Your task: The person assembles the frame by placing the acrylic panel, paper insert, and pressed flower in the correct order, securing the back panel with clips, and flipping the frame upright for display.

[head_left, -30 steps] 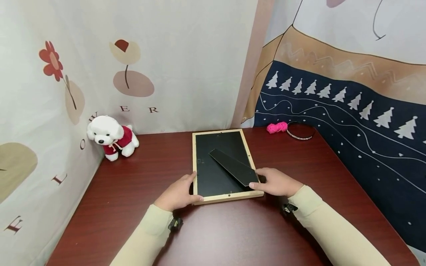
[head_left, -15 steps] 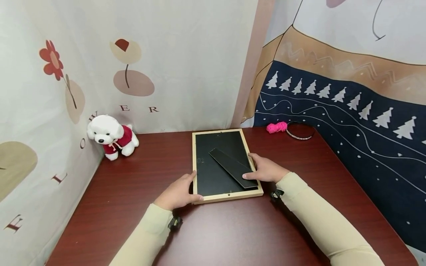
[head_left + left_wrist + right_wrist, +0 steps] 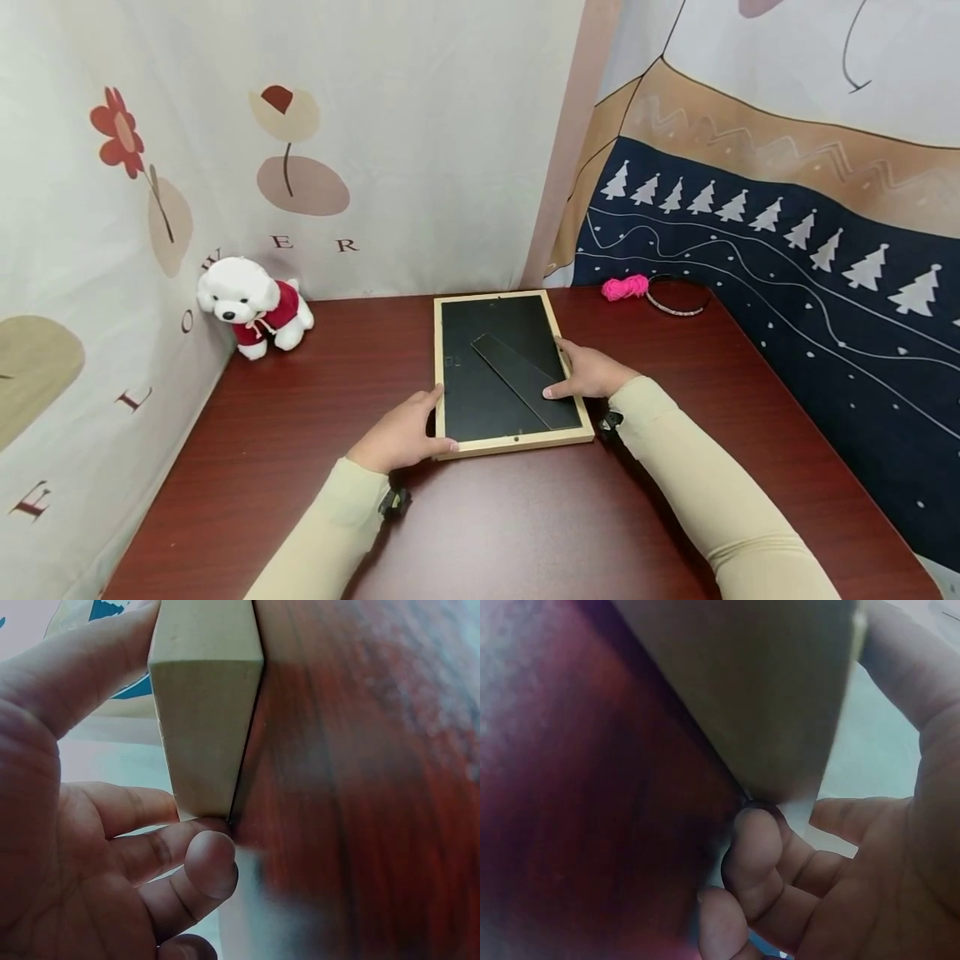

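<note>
A picture frame (image 3: 517,446) with a pale wooden rim lies face down on the table, its black backing board (image 3: 517,321) upward. Slanted across the board is a black easel stand (image 3: 513,375), folded down flat. My left hand (image 3: 397,435) grips the near left corner, thumb on the rim and fingers along the side; the left wrist view shows those fingers (image 3: 157,851) curled at the wooden edge. At the right side, my right hand (image 3: 596,372) holds the frame, its thumb pressing on the stand. In the right wrist view its fingers (image 3: 757,847) reach the rim's lower edge.
A white plush dog (image 3: 255,304) in red clothes sits at the back left of the brown table (image 3: 510,533). Pink yarn (image 3: 624,288) and a dark headband (image 3: 677,312) lie at the back right. Printed cloths hang behind and on both sides.
My right hand has moved up and inward along the frame's right side, and the stand has gone from raised to flat under its thumb. My left hand has stayed put.
</note>
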A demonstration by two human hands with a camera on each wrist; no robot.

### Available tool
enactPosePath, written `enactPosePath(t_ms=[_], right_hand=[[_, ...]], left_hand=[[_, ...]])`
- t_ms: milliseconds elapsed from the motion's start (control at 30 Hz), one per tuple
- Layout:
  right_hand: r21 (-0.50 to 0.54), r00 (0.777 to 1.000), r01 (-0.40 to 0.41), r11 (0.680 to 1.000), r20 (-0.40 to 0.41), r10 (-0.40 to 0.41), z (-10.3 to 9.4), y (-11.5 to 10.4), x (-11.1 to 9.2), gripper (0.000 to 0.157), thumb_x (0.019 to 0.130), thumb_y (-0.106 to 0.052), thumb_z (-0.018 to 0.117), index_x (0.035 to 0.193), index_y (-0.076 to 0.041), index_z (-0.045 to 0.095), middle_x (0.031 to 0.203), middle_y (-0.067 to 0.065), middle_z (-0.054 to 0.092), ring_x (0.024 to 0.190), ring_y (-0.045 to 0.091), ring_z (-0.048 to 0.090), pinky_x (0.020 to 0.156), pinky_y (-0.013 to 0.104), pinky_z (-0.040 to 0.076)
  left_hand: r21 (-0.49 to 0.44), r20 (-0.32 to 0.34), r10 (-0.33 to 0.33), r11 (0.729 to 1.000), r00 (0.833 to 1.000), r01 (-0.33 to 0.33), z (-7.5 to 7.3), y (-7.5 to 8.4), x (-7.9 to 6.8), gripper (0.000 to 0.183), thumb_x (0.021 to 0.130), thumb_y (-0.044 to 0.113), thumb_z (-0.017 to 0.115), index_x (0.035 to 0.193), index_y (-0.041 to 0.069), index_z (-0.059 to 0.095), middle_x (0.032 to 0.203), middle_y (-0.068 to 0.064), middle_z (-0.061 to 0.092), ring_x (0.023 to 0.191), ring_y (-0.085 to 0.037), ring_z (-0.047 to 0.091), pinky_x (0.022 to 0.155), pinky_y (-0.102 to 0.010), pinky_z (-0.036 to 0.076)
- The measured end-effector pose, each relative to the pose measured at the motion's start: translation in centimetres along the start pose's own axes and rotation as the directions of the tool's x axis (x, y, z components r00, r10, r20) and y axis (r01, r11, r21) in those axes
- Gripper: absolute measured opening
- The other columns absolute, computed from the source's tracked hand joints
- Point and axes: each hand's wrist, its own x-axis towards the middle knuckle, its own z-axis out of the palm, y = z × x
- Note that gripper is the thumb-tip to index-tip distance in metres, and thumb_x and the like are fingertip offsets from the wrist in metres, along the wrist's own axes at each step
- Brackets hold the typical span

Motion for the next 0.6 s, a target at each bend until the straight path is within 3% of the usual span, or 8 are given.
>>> enactPosePath(t_ms=[200, 367, 400, 467, 533, 600], right_hand=[[-0.004, 1.0, -0.007, 1.0, 0.001, 0.007, 0.2, 0.1, -0.8, 0.122, 0.08, -0.054, 0.088, 0.168, -0.003, 0.021, 0.166, 0.023, 0.039, 0.15, 0.04, 0.042, 0.121, 0.06, 0.036], [-0.015, 1.0, 0.01, 1.0, 0.006, -0.01, 0.5, -0.1, -2.1, 0.12, 0.081, -0.051, 0.088, 0.168, -0.004, 0.022, 0.165, 0.023, 0.04, 0.149, 0.04, 0.043, 0.121, 0.059, 0.037], [-0.02, 1.0, 0.017, 1.0, 0.005, -0.017, 0.6, -0.1, -2.5, 0.12, 0.081, -0.051, 0.088, 0.168, -0.004, 0.022, 0.164, 0.023, 0.041, 0.148, 0.04, 0.044, 0.121, 0.059, 0.038], [-0.028, 1.0, 0.025, 0.999, 0.003, -0.025, 0.7, -0.1, -3.2, 0.12, 0.08, -0.051, 0.089, 0.168, -0.004, 0.023, 0.164, 0.022, 0.042, 0.147, 0.04, 0.045, 0.12, 0.058, 0.039], [-0.038, 0.999, 0.036, 0.999, 0.002, -0.036, 0.9, 0.0, -4.0, 0.12, 0.079, -0.051, 0.09, 0.167, -0.003, 0.023, 0.163, 0.023, 0.043, 0.146, 0.04, 0.047, 0.118, 0.058, 0.041], [-0.051, 0.999, 0.043, 0.998, 0.0, -0.043, 1.1, -0.1, -4.8, 0.121, 0.079, -0.051, 0.09, 0.166, -0.002, 0.024, 0.161, 0.023, 0.045, 0.144, 0.039, 0.049, 0.117, 0.057, 0.043]], left_hand=[[0.02, 0.013, 0.007, 1.0, 1.0, -0.007, -0.3, 0.4, -0.1, 0.101, 0.085, 0.039, 0.088, 0.162, 0.0, 0.036, 0.162, -0.024, 0.043, 0.148, -0.038, 0.046, 0.118, -0.053, 0.042], [0.019, 0.01, 0.029, 0.999, 1.0, -0.03, -0.7, 0.7, -0.6, 0.079, 0.089, 0.034, 0.085, 0.151, -0.003, 0.054, 0.153, -0.018, 0.058, 0.141, -0.034, 0.055, 0.115, -0.049, 0.047], [0.018, 0.006, 0.038, 0.999, 0.999, -0.038, -0.8, 0.8, -0.7, 0.074, 0.089, 0.034, 0.085, 0.147, -0.003, 0.058, 0.148, -0.017, 0.062, 0.136, -0.031, 0.06, 0.111, -0.047, 0.05], [0.015, 0.021, 0.063, 0.998, 0.998, -0.064, -1.0, 1.0, -0.8, 0.053, 0.091, 0.033, 0.082, 0.127, -0.006, 0.07, 0.119, -0.01, 0.075, 0.105, -0.023, 0.071, 0.091, -0.041, 0.058], [0.003, 0.022, 0.093, 0.996, 0.995, -0.093, -1.2, 1.1, -1.0, 0.036, 0.092, 0.031, 0.081, 0.107, -0.001, 0.075, 0.094, -0.002, 0.073, 0.08, -0.014, 0.064, 0.074, -0.033, 0.054], [-0.016, 0.026, 0.127, 0.992, 0.992, -0.127, -1.4, 1.2, -1.0, 0.024, 0.092, 0.029, 0.08, 0.093, 0.005, 0.077, 0.081, 0.005, 0.067, 0.068, -0.008, 0.054, 0.065, -0.028, 0.047]])
